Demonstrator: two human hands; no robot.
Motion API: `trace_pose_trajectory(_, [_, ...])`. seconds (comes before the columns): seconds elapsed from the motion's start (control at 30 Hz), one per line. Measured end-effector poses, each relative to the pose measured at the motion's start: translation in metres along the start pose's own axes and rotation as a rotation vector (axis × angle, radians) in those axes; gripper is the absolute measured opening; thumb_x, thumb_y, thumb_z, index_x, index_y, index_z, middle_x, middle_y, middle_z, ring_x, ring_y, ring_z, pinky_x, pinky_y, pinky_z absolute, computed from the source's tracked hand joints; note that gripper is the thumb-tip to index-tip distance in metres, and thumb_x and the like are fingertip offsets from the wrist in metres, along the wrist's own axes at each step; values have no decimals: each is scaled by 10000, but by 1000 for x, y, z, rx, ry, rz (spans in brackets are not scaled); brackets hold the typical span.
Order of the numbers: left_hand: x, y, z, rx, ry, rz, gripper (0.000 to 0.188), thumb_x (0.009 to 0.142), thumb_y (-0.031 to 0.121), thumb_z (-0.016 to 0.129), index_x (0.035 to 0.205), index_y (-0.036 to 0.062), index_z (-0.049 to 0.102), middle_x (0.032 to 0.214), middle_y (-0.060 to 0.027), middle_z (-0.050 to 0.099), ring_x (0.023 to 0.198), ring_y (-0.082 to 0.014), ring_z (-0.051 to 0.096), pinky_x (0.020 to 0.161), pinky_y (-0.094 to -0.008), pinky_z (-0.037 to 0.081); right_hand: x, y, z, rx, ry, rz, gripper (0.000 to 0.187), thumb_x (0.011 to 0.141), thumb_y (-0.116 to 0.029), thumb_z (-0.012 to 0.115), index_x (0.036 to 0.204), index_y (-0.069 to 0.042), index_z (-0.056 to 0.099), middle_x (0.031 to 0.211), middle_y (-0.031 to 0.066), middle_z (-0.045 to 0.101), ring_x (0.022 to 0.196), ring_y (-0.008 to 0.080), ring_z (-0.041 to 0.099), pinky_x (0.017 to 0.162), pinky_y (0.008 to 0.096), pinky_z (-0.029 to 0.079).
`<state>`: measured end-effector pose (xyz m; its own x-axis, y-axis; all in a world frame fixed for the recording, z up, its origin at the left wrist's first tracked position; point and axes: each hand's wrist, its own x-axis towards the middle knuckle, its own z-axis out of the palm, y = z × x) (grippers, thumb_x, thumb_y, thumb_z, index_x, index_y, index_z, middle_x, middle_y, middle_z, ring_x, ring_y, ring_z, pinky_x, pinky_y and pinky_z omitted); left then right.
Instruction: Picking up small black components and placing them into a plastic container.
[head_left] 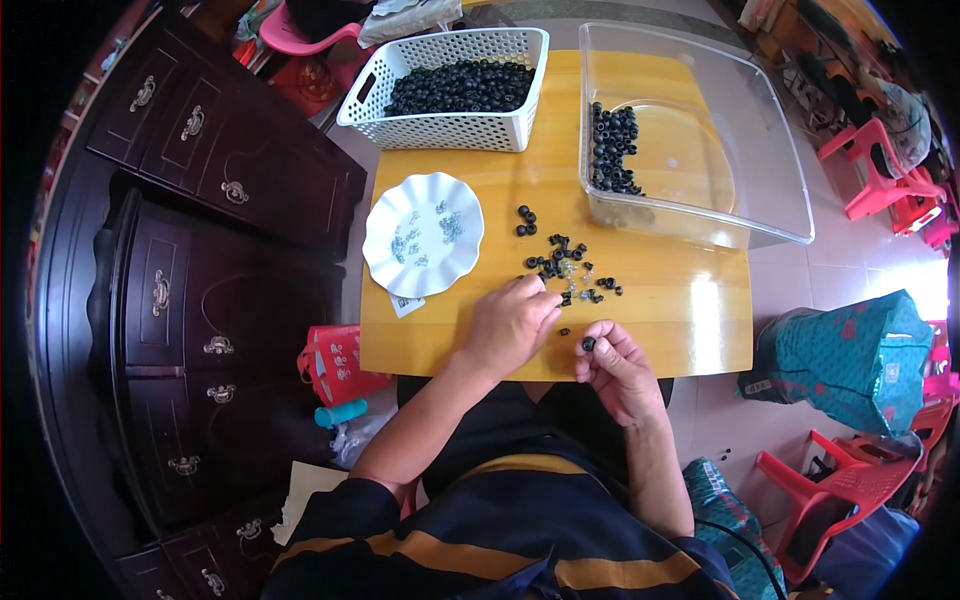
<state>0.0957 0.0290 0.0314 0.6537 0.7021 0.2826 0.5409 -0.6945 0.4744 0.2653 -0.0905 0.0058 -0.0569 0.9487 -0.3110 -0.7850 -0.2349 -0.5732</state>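
Note:
Between the thumb and fingers of my right hand (pixel 622 372) is a small round black plastic part (pixel 588 344), held just over the table's front edge. My left hand (pixel 514 322) reaches to the near side of a loose pile of black parts (pixel 556 262), its fingers curled together at the tips. Whatever they pinch is too small or hidden to make out. Tiny clear pieces (pixel 573 272) lie mixed in that pile. One black part (pixel 564 332) sits alone between my hands. A white scalloped plate (pixel 376 240) with small clear pieces stands left of the pile.
At the table's (pixel 450 345) far left stands a white perforated basket (pixel 440 134) full of black parts. A clear plastic tub (pixel 690 222) at the far right holds more along its left side. Dark cabinets (pixel 230 260) line the left; a teal bag (pixel 840 360) stands right.

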Motion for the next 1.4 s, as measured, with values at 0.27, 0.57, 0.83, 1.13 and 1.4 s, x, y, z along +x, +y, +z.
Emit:
trace_pose_trajectory(0.27, [-10,2,-7,-377,235,-25,114,825,-10,715,919,38,670,918,-124,702,835,-294,723,707,-349,570,1,7,3,-2,84,-51,140,1041,-174,598,1147,-83,596,1002,58,668,848,144,663,791,290,558])
trace_pose_trajectory(0.57, [-46,22,8,-447,-6,-6,137,846,24,728,948,74,652,770,-120,667,680,-311,686,600,-388,529,-12,1,-3,98,157,-244,179,1022,-181,622,1169,-88,582,996,45,665,892,161,675,866,347,562])
trace_pose_trajectory(0.83, [-44,14,5,-508,-5,-107,114,902,27,704,1007,34,662,776,-110,689,651,-188,699,598,-320,534,-11,0,-1,85,155,-260,169,1023,-184,627,1160,-95,586,1003,36,653,862,148,651,840,330,554])
trace_pose_trajectory(1.13, [-53,12,1,-727,114,-210,123,914,-22,701,1033,-10,729,887,-54,756,786,-84,704,704,-251,570,-8,16,18,39,137,-143,139,1012,-143,655,1129,-82,612,1022,30,660,878,138,638,841,300,531])
trace_pose_trajectory(1.4, [-47,24,-25,-754,124,-214,107,876,-36,739,978,-10,718,892,-76,756,811,-134,736,709,-264,576,-3,22,23,20,64,-128,169,1013,-145,648,1159,-80,594,1022,41,667,916,149,652,871,310,544])
